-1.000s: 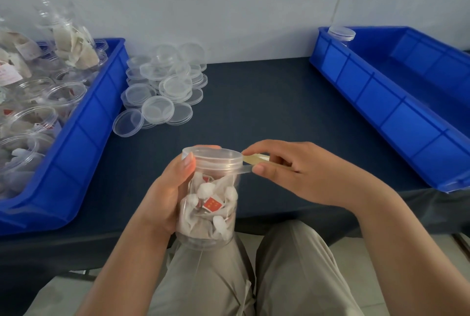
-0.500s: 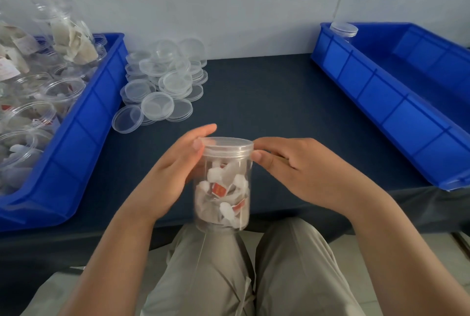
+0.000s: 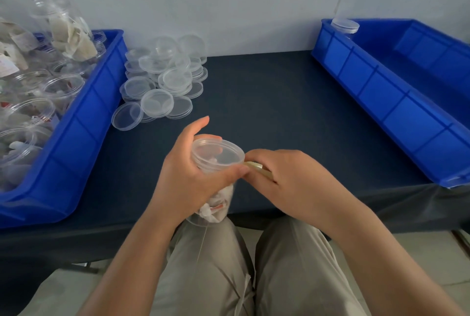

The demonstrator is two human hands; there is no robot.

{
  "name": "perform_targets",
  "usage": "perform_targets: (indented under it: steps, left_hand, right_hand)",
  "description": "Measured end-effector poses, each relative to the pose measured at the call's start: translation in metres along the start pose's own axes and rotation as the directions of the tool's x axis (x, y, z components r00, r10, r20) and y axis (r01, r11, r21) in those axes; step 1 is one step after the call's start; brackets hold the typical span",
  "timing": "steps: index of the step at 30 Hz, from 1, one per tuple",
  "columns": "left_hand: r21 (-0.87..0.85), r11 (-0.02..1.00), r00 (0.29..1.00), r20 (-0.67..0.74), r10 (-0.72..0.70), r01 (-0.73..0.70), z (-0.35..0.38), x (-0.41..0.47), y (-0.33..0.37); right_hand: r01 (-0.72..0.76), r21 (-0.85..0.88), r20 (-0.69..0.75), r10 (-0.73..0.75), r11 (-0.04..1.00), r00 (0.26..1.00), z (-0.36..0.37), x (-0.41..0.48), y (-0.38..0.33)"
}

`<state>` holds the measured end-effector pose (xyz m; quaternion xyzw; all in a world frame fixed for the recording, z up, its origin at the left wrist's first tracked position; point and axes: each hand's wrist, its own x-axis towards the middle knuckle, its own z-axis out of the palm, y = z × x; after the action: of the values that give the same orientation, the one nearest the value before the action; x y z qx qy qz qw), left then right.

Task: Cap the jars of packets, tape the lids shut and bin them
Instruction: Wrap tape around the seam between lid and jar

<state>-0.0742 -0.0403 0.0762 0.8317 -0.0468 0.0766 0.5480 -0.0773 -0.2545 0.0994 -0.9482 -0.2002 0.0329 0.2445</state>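
Position: jar point(image 3: 216, 204) tilted, held above lap at near edge of table point(image 3: 279, 99), lid point(image 3: 217, 154) on.
Grip: left hand point(image 3: 188, 178) wrapped round jar body, thumb tip at lid rim.
Beside lid: right hand point(image 3: 292, 181), fingers curled round yellowish tape point(image 3: 256, 167), touching left thumb.
Obscured: tape mostly under fingers, contact with lid not discernible. Jar middle behind left palm. Only bottom packets point(image 3: 216, 207) visible.

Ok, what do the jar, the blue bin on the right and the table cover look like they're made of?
The jar and its lid look like clear, glossy thin plastic: the packets show through. The blue bin on the right looks like rigid moulded plastic, with ribbed walls and a slight sheen. The table cover seems a dark matte fabric, since it drapes over the front edge.
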Motion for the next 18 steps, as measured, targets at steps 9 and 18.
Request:
perform_targets:
  steps: [9,18]
  left_hand:
    - [0.0,0.999,0.991,0.128,-0.032,0.033,-0.011,0.004,-0.003]
    - [0.037,0.999,0.998,-0.059,0.006,-0.003,0.007,0.0,-0.008]
  right_hand:
    - [0.09,0.075,0.146,-0.101,0.993,0.984,-0.011,-0.006,0.01]
    - [-0.014,-0.027,0.014,0.014,1.0,1.0,0.001,0.002,0.007]
